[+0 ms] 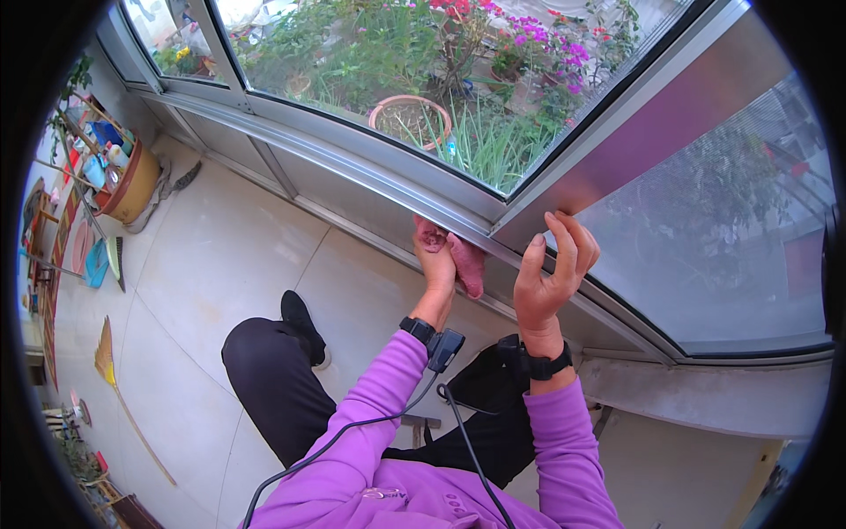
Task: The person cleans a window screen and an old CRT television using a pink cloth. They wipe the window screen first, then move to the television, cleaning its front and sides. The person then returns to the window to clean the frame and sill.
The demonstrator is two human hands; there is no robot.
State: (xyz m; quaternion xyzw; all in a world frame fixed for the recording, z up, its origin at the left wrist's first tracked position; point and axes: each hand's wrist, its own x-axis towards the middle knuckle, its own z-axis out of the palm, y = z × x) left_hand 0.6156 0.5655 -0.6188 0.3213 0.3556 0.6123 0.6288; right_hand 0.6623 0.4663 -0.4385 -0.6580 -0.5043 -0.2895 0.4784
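Note:
My left hand (437,268) grips a pink cloth (468,266) against the panel just below the aluminium window ledge; part of the cloth hangs down beside the thumb side. To its right, my right hand (550,278) is raised with bent, spread fingers and holds nothing. Its fingertips are near the corner of the aluminium window frame (595,155); whether they touch it I cannot tell. Both wrists wear black straps, with a black cable running from the left one. Behind the glass stand potted plants and flowers.
A broom (132,410) lies on the tiled floor (192,317) at the left. Farther back are a blue dustpan (96,263), a second brush (115,264) and a large plant pot (135,188) holding bottles. A pale ledge (700,393) is at the right. My knees are bent below the window.

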